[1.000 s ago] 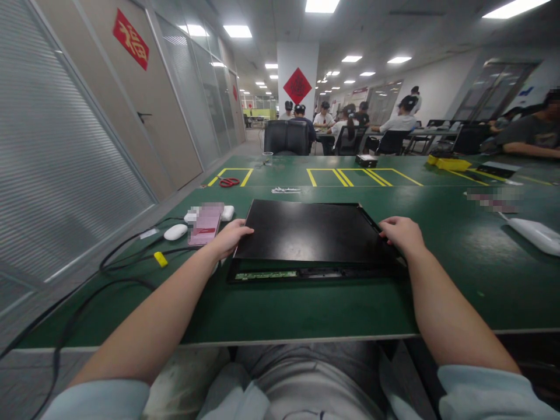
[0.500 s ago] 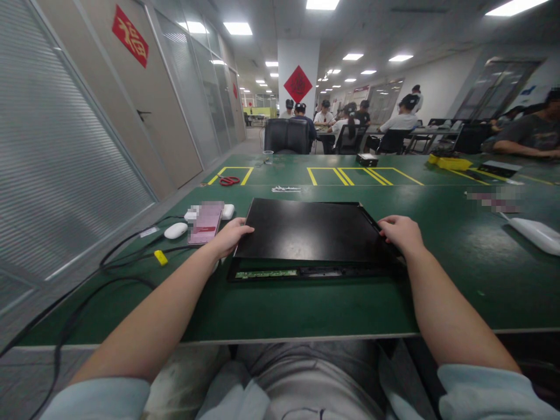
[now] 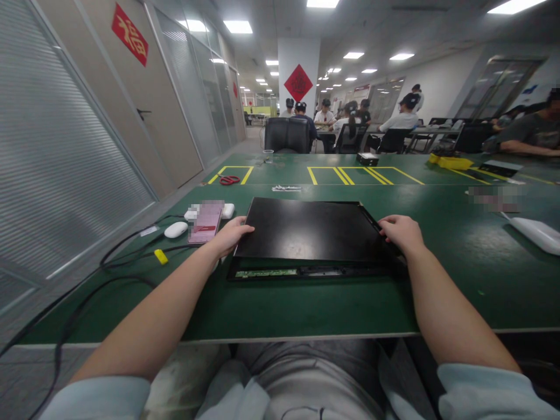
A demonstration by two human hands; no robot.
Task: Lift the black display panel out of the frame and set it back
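Observation:
A flat black panel [image 3: 310, 228] lies on the green table [image 3: 306, 303] in front of me, resting in a black frame whose near edge shows a green circuit strip [image 3: 266, 272]. My left hand [image 3: 230, 235] grips the panel's left edge. My right hand [image 3: 401, 232] grips its right edge. The panel's near side looks slightly raised above the frame.
Left of the panel lie a pink phone [image 3: 205, 223], a white mouse-like item [image 3: 175, 230], a yellow tag [image 3: 160, 256] and black cables [image 3: 122, 256]. Red scissors [image 3: 228, 181] and a small cup [image 3: 268, 156] sit farther back. A white object [image 3: 536, 231] lies right. Several people sit at far tables.

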